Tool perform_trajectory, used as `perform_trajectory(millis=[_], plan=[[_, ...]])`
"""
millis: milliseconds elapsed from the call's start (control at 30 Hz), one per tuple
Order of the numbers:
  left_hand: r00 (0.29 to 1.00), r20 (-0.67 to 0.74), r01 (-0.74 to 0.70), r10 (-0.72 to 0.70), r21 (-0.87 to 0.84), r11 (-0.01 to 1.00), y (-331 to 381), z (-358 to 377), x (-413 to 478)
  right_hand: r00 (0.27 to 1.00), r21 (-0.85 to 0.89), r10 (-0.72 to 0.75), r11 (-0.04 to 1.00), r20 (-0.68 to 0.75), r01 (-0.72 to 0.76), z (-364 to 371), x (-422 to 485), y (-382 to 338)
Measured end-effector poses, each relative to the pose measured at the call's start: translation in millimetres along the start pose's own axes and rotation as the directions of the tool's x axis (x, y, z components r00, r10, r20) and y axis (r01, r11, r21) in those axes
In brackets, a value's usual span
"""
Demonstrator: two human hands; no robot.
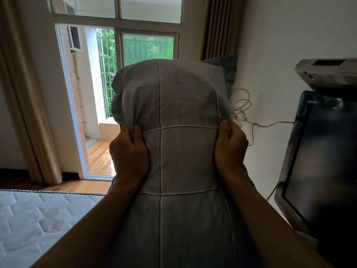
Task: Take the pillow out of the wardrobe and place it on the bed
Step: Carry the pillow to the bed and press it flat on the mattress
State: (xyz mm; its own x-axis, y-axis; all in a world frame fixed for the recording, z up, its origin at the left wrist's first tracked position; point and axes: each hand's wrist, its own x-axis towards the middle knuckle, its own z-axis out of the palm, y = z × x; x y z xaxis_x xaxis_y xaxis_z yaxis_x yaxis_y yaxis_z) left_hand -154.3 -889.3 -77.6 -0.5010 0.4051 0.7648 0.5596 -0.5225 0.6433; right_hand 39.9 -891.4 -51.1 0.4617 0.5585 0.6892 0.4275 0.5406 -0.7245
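Observation:
A grey pillow (179, 105) with thin white grid lines fills the middle of the view, held upright in front of me. My left hand (129, 153) grips its left side and my right hand (229, 149) grips its right side, both with fingers closed on the fabric. The bed (34, 219), a bare white quilted mattress, lies at the lower left, below and to the left of the pillow. The wardrobe is not in view.
A dark monitor (316, 165) stands close on the right with a grey device (328, 74) above it. White cables (243, 109) hang on the wall. An open balcony door (96, 105) and cream curtains (29, 113) are ahead on the left.

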Motion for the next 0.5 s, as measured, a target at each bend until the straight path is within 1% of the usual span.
perform_trajectory(millis=[133,267,400,500], plan=[[1.000,-0.006,-0.026,0.026,0.069,0.997,-42.1,48.8,24.6,1.000,0.005,-0.010,1.000,-0.016,0.010,53.4,34.5,50.3],[0.999,-0.006,-0.041,0.041,0.089,0.995,-77.5,112.7,62.0,1.000,0.028,0.022,0.999,-0.010,-0.022,107.3,86.4,100.1],[1.000,-0.018,-0.017,0.019,0.097,0.995,-112.5,172.6,97.7,0.999,0.049,0.028,0.998,0.022,-0.029,156.2,138.1,138.8],[1.000,-0.023,0.017,-0.014,0.094,0.995,-142.4,211.4,120.5,0.999,0.035,0.001,0.999,0.037,-0.003,193.9,169.6,165.9]])
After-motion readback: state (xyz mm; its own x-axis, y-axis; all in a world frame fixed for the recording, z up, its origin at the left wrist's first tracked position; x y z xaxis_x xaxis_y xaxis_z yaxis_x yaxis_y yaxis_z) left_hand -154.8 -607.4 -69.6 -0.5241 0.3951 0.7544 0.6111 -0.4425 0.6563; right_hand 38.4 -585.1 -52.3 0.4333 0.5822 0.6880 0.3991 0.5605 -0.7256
